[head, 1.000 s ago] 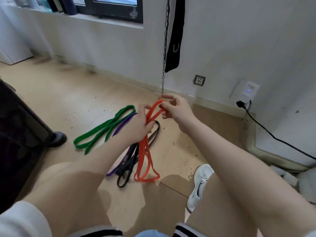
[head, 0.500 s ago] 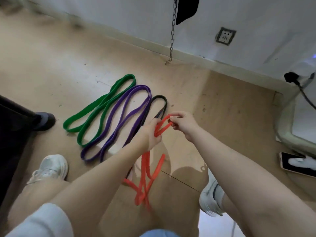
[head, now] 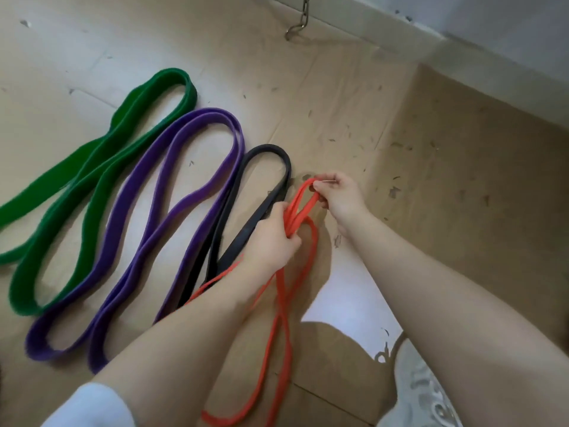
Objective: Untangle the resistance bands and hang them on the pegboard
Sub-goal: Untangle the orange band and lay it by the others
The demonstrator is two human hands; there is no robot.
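An orange resistance band runs from my hands down toward the bottom edge, folded into several strands. My left hand grips the strands bunched together. Just beyond it, my right hand pinches the band's top loop. To the left on the floor lie a black band, a purple band and a green band, each laid out as a long folded loop, side by side. My left forearm hides the black band's near end. No pegboard is in view.
Brown cardboard covers the floor. A metal chain with a hook hangs at the top by the white skirting board. My white shoe sits at the bottom right.
The view has tilted down and closer to the floor. Both hands have lowered the orange band toward the floor, to the right of the black band, still holding it.
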